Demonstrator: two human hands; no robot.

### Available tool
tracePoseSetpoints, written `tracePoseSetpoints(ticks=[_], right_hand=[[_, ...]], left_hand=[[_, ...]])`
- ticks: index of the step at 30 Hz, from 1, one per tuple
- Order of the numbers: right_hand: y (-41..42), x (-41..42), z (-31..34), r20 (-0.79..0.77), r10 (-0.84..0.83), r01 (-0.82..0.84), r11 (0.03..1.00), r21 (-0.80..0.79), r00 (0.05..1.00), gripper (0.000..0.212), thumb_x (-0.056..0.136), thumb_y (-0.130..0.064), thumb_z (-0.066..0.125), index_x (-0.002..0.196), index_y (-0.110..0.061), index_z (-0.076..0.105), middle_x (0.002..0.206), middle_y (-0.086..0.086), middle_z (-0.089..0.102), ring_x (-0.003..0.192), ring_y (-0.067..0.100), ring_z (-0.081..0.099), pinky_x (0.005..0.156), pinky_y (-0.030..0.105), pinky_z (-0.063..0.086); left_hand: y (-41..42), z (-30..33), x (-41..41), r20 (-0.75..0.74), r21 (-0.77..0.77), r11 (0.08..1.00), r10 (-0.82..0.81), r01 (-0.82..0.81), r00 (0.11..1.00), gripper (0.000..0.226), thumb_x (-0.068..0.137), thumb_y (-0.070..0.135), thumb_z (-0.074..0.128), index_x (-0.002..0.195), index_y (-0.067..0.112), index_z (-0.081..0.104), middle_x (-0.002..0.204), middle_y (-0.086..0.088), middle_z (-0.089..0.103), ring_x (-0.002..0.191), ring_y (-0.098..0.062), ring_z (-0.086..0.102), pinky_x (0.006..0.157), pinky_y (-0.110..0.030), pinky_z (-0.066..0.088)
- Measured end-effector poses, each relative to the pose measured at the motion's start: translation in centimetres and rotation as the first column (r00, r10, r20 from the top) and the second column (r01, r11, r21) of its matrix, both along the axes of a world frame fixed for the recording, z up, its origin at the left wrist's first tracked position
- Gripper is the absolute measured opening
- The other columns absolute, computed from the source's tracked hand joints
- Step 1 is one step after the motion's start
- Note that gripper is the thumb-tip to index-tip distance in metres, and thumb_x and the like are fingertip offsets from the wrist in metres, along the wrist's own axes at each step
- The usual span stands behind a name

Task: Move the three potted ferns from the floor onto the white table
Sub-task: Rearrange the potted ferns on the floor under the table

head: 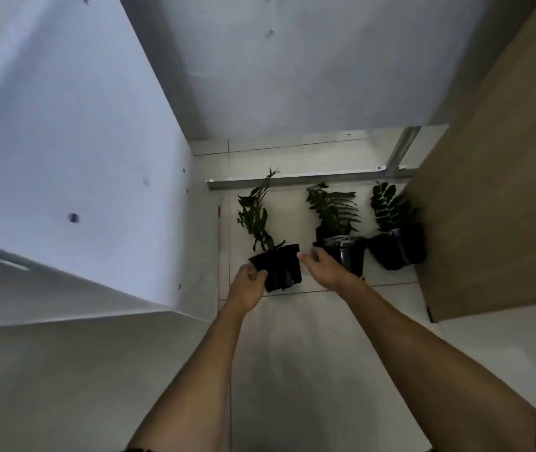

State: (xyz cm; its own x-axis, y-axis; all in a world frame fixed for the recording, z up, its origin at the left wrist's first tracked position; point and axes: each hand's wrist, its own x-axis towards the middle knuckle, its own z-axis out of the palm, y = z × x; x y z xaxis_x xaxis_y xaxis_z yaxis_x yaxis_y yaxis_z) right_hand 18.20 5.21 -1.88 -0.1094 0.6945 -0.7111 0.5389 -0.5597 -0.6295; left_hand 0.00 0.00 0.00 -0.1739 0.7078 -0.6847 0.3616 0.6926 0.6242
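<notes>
You are on the first pickup: at frame centre your left hand [249, 286] curls around the leftmost fern pot [278, 268] on the floor while your right hand [320, 266], fingers loosely spread, nears its other side, so close both and lift it toward the white table [64, 151] at left.
</notes>
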Motion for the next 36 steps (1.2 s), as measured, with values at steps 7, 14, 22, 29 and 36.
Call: tracePoseSetpoints(ticks=[7,14,22,29,36], right_hand=[[5.6,-2.0,-12.4,-0.099,-0.127,0.133,0.990,0.051,0.987,0.081,0.092,-0.063,0.041,0.156,-0.020,0.018,0.162,0.008,0.024,0.144,0.031,0.031,0.115,0.048,0.034],[6.4,-3.4,-15.9,-0.122,-0.184,0.192,0.979,0.061,0.975,0.068,0.092,-0.060,0.043,0.149,-0.024,0.032,0.147,0.010,0.044,0.128,0.032,0.047,0.103,0.043,0.044],[5.2,-2.4,-15.8,-0.180,-0.315,0.337,0.936,0.106,0.932,0.054,0.098,-0.037,0.050,0.148,-0.025,0.033,0.138,0.013,0.053,0.109,0.029,0.058,0.081,0.042,0.056],[6.0,-2.8,-19.2,-0.186,-0.356,0.386,0.908,0.164,0.916,0.046,0.093,-0.019,0.057,0.139,-0.017,0.051,0.136,0.014,0.057,0.116,0.033,0.059,0.093,0.050,0.055],[7.8,-3.5,-19.8,-0.234,-0.353,0.407,0.877,0.256,0.906,0.041,0.094,-0.007,0.055,0.133,-0.019,0.057,0.132,0.013,0.059,0.113,0.034,0.062,0.094,0.053,0.054]], left_hand=[[5.3,-12.8,0.3,0.072,-0.092,0.936,0.347,-0.340,0.935,0.099,0.083,0.075,0.040,0.154,0.009,0.021,0.152,-0.014,0.042,0.131,-0.032,0.049,0.106,-0.045,0.045],[6.2,-15.2,-0.6,0.248,-0.145,0.929,0.368,-0.341,0.896,0.068,0.086,0.063,0.041,0.134,0.016,0.055,0.129,-0.008,0.063,0.103,-0.024,0.061,0.084,-0.034,0.050],[5.1,-14.4,-1.3,0.355,0.085,0.920,0.332,-0.383,0.874,0.032,0.097,0.021,0.048,0.129,0.020,0.053,0.117,-0.004,0.059,0.083,-0.007,0.056,0.063,-0.024,0.048],[5.0,-18.3,-1.3,0.409,0.230,0.868,0.325,-0.441,0.853,0.052,0.095,0.005,0.055,0.145,0.017,0.044,0.139,-0.002,0.053,0.110,-0.024,0.063,0.060,-0.015,0.056],[5.6,-20.6,-1.4,0.398,0.263,0.841,0.351,-0.472,0.847,0.058,0.096,0.008,0.057,0.149,0.018,0.038,0.143,-0.003,0.050,0.123,-0.029,0.056,0.074,-0.022,0.055]])
